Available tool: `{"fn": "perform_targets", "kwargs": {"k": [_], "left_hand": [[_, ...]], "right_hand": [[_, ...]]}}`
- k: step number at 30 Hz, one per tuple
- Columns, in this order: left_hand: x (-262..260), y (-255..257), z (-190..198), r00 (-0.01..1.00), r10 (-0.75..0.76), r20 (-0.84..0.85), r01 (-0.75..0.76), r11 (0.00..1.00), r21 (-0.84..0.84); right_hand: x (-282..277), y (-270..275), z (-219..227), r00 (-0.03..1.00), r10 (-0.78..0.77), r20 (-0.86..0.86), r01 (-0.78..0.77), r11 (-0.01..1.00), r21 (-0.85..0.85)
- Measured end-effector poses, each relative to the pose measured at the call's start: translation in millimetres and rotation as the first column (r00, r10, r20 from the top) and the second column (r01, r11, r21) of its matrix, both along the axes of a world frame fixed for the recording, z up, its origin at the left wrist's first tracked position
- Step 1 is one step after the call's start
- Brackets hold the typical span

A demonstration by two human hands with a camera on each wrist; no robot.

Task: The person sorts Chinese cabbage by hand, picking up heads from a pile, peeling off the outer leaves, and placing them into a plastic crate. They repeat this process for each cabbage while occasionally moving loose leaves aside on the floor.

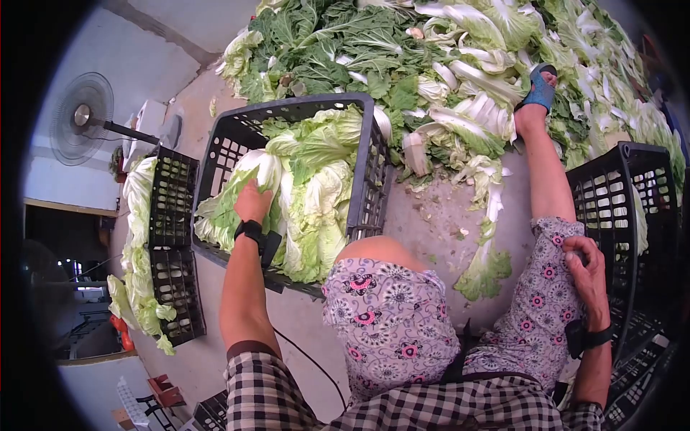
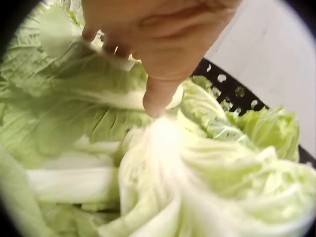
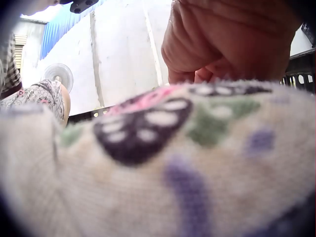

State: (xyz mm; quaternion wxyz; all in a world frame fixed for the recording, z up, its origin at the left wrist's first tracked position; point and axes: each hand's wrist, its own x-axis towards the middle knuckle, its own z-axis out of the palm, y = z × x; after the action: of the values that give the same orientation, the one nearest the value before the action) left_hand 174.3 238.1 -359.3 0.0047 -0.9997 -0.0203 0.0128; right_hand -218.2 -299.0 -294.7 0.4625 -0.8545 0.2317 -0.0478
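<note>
In the head view my left hand grips a napa cabbage lying on top of a full black plastic crate. The left wrist view has the thumb pressed against a white stem, with the other fingers bent over the leaves behind it. More cabbages with pale, crinkled leaves fill the crate around that hand. My right hand rests on the patterned trouser leg near the knee, its fingers bent. Close up in the right wrist view, the floral cloth hides the fingertips.
A large heap of loose cabbage leaves covers the floor ahead, with a sandalled foot at it. Another black crate stands at the right. Cabbage-filled crates and a fan are at the left.
</note>
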Motion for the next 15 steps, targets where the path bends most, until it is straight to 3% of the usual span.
{"fn": "perform_targets", "kwargs": {"k": [3, 4, 6, 9, 10, 11, 15], "left_hand": [[-14.1, 0.9, 22.9, 0.996, -0.055, 0.064, 0.069, 0.968, -0.242], [-19.6, 5.6, 27.0, 0.989, -0.064, 0.131, 0.112, 0.911, -0.397], [-32.4, 9.5, 45.8, 0.963, -0.049, 0.266, 0.218, 0.722, -0.657], [-62.1, -6.0, 90.7, 0.966, 0.049, 0.255, 0.214, 0.403, -0.89], [-74.5, -16.3, 109.4, 0.969, 0.065, 0.238, 0.212, 0.273, -0.939], [-89.9, -29.2, 130.6, 0.975, 0.034, 0.22, 0.209, 0.208, -0.955], [-136.1, -74.5, 179.6, 0.955, -0.208, 0.211, 0.222, 0.034, -0.974]], "right_hand": [[-3.7, -1.8, -4.4, 1.0, -0.002, 0.018, 0.002, 1.0, -0.016], [-5.0, -2.2, -4.8, 1.0, 0.001, 0.017, 0.0, 1.0, -0.027], [-7.3, -3.0, -6.4, 0.999, 0.005, 0.034, -0.004, 1.0, -0.029], [-11.4, -7.0, -10.7, 0.998, 0.007, 0.069, -0.007, 1.0, 0.003], [-12.0, -7.9, -11.0, 0.998, 0.003, 0.069, -0.004, 1.0, 0.017], [-12.7, -9.2, -11.3, 0.997, -0.002, 0.072, 0.0, 1.0, 0.029], [-17.9, -19.0, -16.6, 0.999, 0.024, 0.044, -0.029, 0.995, 0.098]]}}
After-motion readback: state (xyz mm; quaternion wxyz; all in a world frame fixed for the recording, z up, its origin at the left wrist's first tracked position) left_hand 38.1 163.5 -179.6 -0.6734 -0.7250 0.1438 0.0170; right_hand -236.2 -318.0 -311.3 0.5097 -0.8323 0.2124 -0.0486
